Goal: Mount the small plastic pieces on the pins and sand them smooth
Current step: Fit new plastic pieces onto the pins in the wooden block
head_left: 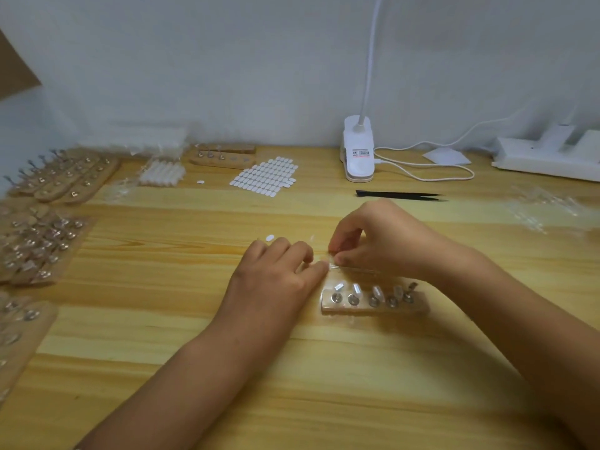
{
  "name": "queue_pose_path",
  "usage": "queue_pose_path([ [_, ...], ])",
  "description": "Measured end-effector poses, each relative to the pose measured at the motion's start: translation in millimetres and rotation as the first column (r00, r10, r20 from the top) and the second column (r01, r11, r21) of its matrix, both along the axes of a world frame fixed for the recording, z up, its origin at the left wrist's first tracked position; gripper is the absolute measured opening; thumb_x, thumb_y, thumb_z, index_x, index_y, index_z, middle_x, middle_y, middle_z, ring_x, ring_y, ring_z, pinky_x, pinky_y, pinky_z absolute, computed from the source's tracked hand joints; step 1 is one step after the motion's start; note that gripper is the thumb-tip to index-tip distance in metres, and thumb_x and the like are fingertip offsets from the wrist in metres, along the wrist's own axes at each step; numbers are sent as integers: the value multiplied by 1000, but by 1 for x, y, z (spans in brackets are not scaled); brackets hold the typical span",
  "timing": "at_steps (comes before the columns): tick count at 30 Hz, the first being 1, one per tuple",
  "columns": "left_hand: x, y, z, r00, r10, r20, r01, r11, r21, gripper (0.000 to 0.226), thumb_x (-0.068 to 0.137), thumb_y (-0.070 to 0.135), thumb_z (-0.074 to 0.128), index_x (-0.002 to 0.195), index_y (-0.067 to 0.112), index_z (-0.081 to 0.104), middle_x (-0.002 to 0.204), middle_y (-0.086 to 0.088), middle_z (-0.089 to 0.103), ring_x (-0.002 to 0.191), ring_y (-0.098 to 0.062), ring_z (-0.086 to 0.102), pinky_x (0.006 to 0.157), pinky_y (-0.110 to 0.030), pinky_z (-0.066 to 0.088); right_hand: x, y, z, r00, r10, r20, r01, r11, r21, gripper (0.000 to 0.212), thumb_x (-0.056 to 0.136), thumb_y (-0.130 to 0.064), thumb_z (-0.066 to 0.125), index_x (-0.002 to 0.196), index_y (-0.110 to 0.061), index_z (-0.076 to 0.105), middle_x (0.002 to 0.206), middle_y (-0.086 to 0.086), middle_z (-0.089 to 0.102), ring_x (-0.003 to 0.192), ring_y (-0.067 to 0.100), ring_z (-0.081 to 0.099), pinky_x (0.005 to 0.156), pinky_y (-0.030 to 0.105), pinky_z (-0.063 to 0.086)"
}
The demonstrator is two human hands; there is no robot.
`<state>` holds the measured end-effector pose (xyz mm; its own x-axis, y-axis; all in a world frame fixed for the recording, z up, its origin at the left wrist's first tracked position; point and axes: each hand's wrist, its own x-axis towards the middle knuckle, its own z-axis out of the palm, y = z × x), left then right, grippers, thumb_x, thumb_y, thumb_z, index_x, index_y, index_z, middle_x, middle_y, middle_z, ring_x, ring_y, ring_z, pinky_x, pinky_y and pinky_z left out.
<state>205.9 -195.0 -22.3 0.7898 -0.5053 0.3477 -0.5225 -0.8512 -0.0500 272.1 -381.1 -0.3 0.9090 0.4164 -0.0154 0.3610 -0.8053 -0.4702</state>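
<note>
A wooden block [373, 308] lies in front of my right wrist. It carries a row of several metal pins, most topped with a small clear plastic piece [357, 290]. Just behind the block lies a clear plastic strip [357, 271]. My left hand [276, 280] has its fingers curled and its fingertip and thumb pinch the strip's left end. My right hand [383, 245] arches over the strip and pinches a small clear piece [331, 254] between thumb and forefinger, right beside my left fingertips. What lies under my right palm is hidden.
A sheet of white adhesive tabs [264, 173], black tweezers [399, 195] and a white clip lamp [358, 154] sit farther back. Several more pin blocks [61, 181] line the left edge. Loose clear pieces [539, 209] lie at right, and a power strip [548, 154] stands by the wall.
</note>
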Motion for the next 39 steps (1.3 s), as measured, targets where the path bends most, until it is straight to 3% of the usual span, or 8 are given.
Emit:
queue_pose_path([
  [6, -1, -2, -1, 1000, -5, 22, 4, 999, 43, 35, 66, 4, 72, 98, 18, 74, 92, 1, 68, 81, -24, 64, 76, -36, 49, -3, 5, 2, 998, 27, 51, -25, 999, -27, 10, 82, -18, 80, 90, -21, 75, 81, -12, 66, 76, 6, 60, 75, 30, 53],
  [12, -1, -5, -3, 1000, 1, 18, -3, 998, 68, 30, 72, 6, 73, 100, 17, 73, 92, 1, 66, 84, -24, 63, 77, -37, 48, -9, 9, 6, 996, 65, 63, -59, 994, -93, 12, 85, -10, 73, 92, -20, 75, 88, -8, 70, 83, 9, 61, 80, 37, 54],
  [19, -3, -7, -2, 999, 13, 31, -16, 997, 78, 38, 80, 12, 42, 99, 20, 74, 91, 4, 67, 87, -20, 64, 86, -36, 49, -14, 9, 9, 997, 65, 34, -61, 992, -107, 11, 86, -31, 76, 89, -21, 80, 82, -11, 72, 82, 11, 66, 78, 37, 56],
  [23, -2, -7, -4, 999, 7, 34, -10, 996, 90, 23, 75, 8, 69, 95, 18, 74, 91, 2, 67, 88, -21, 65, 86, -38, 49, -13, 9, 9, 996, 50, 69, -42, 992, -116, 12, 87, -31, 71, 84, -23, 79, 80, -8, 73, 81, 13, 66, 74, 37, 56],
  [27, -3, -10, -7, 999, -1, 43, -5, 990, 143, 20, 76, 10, 74, 94, 18, 73, 90, 4, 66, 87, -19, 65, 89, -38, 50, -11, 8, 5, 990, 5, 138, 20, 984, -177, 11, 88, -27, 66, 84, -23, 76, 83, -6, 72, 85, 16, 63, 70, 30, 50],
  [31, -3, -12, -8, 999, 17, 33, -21, 989, 144, 21, 74, 8, 74, 91, 19, 72, 92, 5, 66, 90, -17, 66, 92, -37, 43, -5, -10, 14, 989, -78, 129, 92, 991, -101, 10, 87, -23, 70, 84, -19, 78, 83, -6, 73, 83, 15, 65, 76, 31, 51],
  [35, 0, -8, -10, 999, 24, 34, -25, 999, 43, 27, 70, 1, 75, 93, 15, 73, 97, 0, 69, 91, -21, 68, 93, -37, 34, -3, -25, 18, 997, -74, -17, 74, 996, 47, 5, 85, -22, 77, 83, -20, 81, 80, -10, 75, 74, -6, 61, 65, 11, 45],
  [39, 2, -7, -8, 999, -39, 4, 39, 998, -50, 40, 78, 6, 53, 112, 14, 72, 112, -2, 69, 103, -22, 67, 95, -39, 36, -3, -17, 6, 999, -36, -35, 39, 996, 83, 6, 83, -16, 76, 79, -18, 80, 73, -9, 73, 65, -5, 61, 58, 10, 42],
])
